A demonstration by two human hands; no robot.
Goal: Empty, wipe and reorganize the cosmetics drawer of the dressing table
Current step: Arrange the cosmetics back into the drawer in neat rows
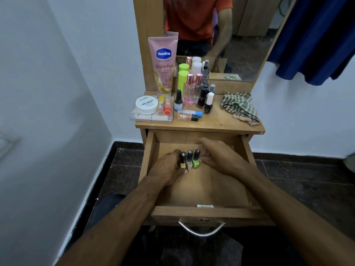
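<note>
White walls and a dark floor are sitting around a small wooden counter (pixel 221 122) with a mirror (pixel 221 35) on top. Below the counter, the drawer (pixel 247 150) is standing pulled open. Inside it, three little nail polish bottles (pixel 189 159) are standing in a row: gold, pale, and green. They are sitting right between the fingers of both hands.

The left hand (pixel 167 167) is curling its fingers around the gold bottle at the left end of the row. The right hand (pixel 217 156) is touching the green bottle at the right end with bent fingers (pixel 203 151); I cannot tell if they are really gripping it.

Beyond the fingertips, up on the counter, more things are waiting. A tall pink lotion tube (pixel 163 64) is standing at the back left. A round white tub (pixel 147 105) is sitting on a clear flat box (pixel 151 117). Perfume bottles (pixel 192 89) and dark polish bottles (pixel 205 102) are standing close together. A checked cloth (pixel 239 107) is lying crumpled, far to the right of the fingers.

A blue cloth (pixel 317 39) is hanging by the wall.
</note>
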